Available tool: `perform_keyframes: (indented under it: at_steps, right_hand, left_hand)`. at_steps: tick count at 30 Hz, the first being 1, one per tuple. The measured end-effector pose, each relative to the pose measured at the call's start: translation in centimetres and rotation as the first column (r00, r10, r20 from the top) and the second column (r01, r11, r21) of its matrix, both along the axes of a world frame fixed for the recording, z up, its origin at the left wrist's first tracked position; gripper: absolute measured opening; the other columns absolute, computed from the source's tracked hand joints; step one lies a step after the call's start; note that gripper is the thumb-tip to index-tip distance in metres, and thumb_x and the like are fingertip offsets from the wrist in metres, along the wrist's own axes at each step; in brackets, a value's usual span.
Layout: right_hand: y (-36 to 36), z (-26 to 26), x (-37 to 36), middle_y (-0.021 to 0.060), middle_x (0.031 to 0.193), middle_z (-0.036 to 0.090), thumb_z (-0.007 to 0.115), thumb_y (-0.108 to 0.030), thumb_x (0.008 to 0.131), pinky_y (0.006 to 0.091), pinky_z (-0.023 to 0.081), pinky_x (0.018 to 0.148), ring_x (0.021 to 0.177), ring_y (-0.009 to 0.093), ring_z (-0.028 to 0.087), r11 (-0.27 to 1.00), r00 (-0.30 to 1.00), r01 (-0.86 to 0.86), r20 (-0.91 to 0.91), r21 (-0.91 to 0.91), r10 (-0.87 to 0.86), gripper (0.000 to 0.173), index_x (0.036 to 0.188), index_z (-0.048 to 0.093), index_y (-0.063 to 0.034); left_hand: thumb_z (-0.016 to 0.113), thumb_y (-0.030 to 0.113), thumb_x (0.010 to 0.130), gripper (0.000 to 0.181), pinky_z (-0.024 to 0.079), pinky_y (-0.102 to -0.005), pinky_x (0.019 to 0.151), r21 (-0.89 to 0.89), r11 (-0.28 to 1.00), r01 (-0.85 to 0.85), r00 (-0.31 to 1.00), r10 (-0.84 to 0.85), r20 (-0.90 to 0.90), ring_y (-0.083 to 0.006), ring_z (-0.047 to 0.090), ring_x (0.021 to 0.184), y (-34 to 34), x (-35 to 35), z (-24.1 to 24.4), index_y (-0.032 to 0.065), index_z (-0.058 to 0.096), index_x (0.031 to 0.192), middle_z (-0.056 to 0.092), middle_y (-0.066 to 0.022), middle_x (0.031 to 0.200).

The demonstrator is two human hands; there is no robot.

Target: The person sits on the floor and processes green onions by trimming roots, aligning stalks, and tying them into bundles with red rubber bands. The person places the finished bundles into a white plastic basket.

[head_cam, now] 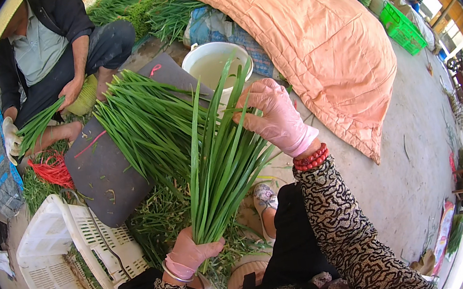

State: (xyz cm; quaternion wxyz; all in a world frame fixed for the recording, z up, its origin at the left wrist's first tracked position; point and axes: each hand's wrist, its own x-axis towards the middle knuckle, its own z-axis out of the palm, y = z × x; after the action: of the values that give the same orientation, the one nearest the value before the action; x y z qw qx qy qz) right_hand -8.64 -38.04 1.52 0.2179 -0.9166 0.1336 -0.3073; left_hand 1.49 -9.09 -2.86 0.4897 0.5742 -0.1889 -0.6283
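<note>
My left hand [193, 254], in a thin pink glove, grips a bunch of long flat green leaves, probably garlic chives [220, 190], by the lower ends. The leaves fan upward and away from me. At their upper part, my right hand [269, 113], gloved the same way, has thumb and fingers pinched on a leaf blade [235, 109]. Behind the bunch, a larger pile of the same chives [145, 120] lies across a dark grey board [107, 169]. Loose trimmings [157, 215] cover the floor between my feet and the board.
A white bucket of cloudy water [214, 65] stands beyond the board. An orange quilt [322, 36] covers something at upper right. At left are a white plastic crate [47, 247] and red ties [53, 170]. A seated person [52, 49] holds chives. Further off sits a green crate [401, 28].
</note>
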Motion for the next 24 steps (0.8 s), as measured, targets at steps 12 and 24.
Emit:
perform_keyframes:
  at_steps: [12,24]
  right_hand:
    - [1.1,0.5,-0.1,0.0104,0.087,0.062,0.06,-0.009,0.068,0.035,0.043,0.081,0.087,0.026,0.054,0.889,0.952,-0.194,-0.141,0.414,0.273,0.024,0.09,0.067,-0.0062]
    - [1.8,1.3,-0.3,0.0129,0.089,0.06,0.055,-0.016,0.081,0.0331,0.042,0.082,0.086,0.026,0.054,0.835,0.932,-0.273,-0.082,0.478,0.352,0.025,0.101,0.064,-0.0044]
  left_hand:
    - [0.072,0.009,0.071,0.03,0.048,-0.0243,0.064,0.025,0.999,0.02,1.0,-0.02,0.005,-0.0117,0.058,0.07,0.1,0.2,-0.1,-0.0022,0.061,0.097,0.063,-0.0053,0.083]
    - [0.084,0.029,0.062,0.06,0.048,-0.025,0.058,0.026,1.0,-0.003,1.0,0.003,-0.001,-0.0142,0.058,0.065,0.0,0.4,-0.2,-0.0048,0.056,0.102,0.063,-0.0104,0.081]
